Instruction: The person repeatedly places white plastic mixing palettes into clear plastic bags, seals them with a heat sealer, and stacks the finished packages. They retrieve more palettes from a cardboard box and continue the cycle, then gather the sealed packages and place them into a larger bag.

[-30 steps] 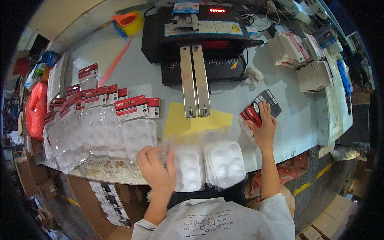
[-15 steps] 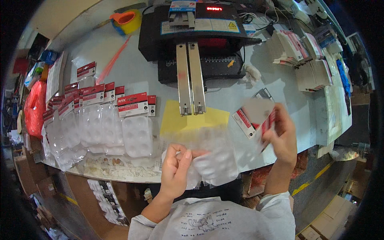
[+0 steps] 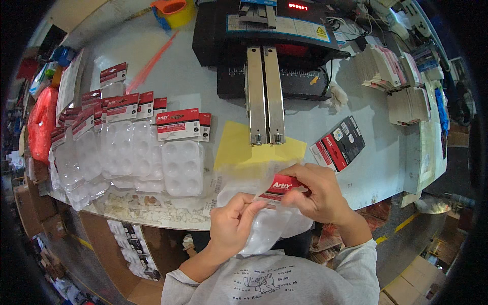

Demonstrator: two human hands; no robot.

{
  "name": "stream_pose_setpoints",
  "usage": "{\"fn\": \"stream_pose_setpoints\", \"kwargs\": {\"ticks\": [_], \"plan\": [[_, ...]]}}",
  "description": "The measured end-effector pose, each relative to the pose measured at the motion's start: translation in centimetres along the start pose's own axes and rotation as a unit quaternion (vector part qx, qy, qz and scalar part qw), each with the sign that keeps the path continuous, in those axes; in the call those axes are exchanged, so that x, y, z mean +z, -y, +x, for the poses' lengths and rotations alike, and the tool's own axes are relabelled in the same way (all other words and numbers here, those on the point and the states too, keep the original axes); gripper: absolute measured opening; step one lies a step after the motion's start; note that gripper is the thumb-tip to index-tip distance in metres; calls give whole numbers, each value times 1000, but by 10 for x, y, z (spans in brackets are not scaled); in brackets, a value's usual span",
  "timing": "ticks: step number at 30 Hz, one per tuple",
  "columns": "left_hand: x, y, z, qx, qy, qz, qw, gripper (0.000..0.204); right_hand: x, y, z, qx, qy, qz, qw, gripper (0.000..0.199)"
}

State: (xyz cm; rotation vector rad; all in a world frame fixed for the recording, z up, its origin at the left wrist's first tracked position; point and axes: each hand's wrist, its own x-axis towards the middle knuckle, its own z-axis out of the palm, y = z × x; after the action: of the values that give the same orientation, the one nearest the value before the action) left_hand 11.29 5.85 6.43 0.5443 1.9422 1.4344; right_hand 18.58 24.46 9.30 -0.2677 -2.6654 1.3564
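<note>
My left hand (image 3: 235,223) and my right hand (image 3: 315,193) hold a clear plastic bag (image 3: 264,231) with white paint palettes inside, just above the table's near edge. My right hand pinches a red and black header card (image 3: 282,186) against the bag's top, and my left thumb and fingers grip the bag beside it. A yellow sheet (image 3: 239,150) lies on the table right behind my hands.
A black sealing machine (image 3: 269,40) with two metal bars (image 3: 264,96) stands at the back. Several packed palettes with red cards (image 3: 178,147) lie in rows to the left. A stack of loose header cards (image 3: 339,145) lies to the right, more card stacks (image 3: 386,66) farther back.
My right hand left the loose card stack with one header card and brought it to the bag. My left hand lifted the bagged palettes off the table toward me.
</note>
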Motion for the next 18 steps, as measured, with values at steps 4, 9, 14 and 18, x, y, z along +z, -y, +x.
{"fn": "stream_pose_setpoints", "kwargs": {"ticks": [4, 9, 14, 18], "plan": [[3, 0, 2, 11, -2, -23, 1000, 13, 5, -3, 2, -11, -31, -25, 999, 20], [5, 2, 0, 18, -8, 3, 1000, 13, 7, -7, 4, -76, -53, -36, 995, 18], [4, 0, -1, 38, -70, 21, 997, 13, 2, -14, 2, -16, -111, 25, 993, 20], [0, 3, 5, 28, -191, -57, 980, 22, -6, -20, -12, 294, 29, 183, 938, 21]]}}
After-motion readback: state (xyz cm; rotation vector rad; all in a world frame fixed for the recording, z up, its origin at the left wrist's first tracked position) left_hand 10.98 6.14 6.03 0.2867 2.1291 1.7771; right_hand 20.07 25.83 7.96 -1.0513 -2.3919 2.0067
